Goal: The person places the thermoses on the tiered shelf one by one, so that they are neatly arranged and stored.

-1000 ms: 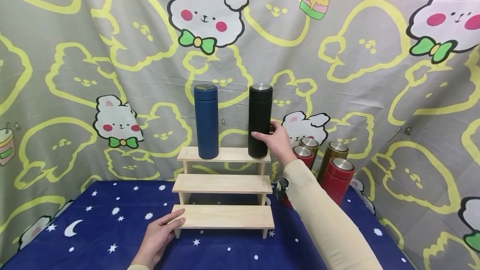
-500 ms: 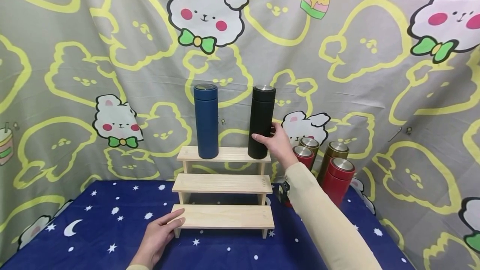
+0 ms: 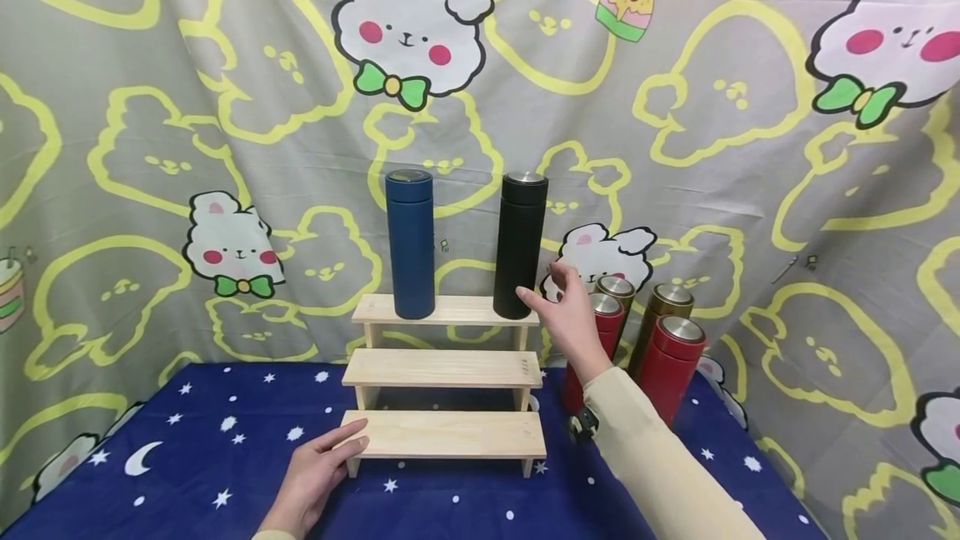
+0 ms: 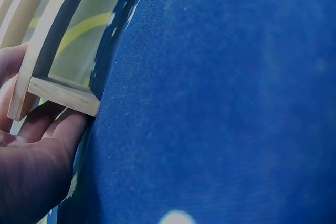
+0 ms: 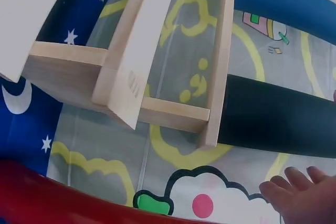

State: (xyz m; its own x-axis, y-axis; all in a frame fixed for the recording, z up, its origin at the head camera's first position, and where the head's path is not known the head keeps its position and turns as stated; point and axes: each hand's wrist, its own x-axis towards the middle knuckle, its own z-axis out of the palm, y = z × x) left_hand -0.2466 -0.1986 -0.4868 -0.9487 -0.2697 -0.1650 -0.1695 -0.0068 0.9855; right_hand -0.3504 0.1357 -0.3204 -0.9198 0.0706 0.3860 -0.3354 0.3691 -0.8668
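Note:
A three-step wooden display stand stands on the blue star-printed cloth. My left hand grips the left end of its lowest step, the thumb on top and the fingers around the side leg. On the top step, a blue thermos bottle stands upright at the left and a black thermos bottle at the right. Just right of the black bottle is my right hand, its fingers spread apart and holding nothing. A gap shows between those fingers and the black bottle in the right wrist view.
Right of the stand, partly behind my right arm, are red thermos bottles and gold-brown ones. A grey cartoon-print curtain hangs close behind the stand. The cloth covers the table.
My right hand has let go of the black thermos bottle and drawn back slightly right and down. The bottle tilted a little and now stands upright. My left hand stays put.

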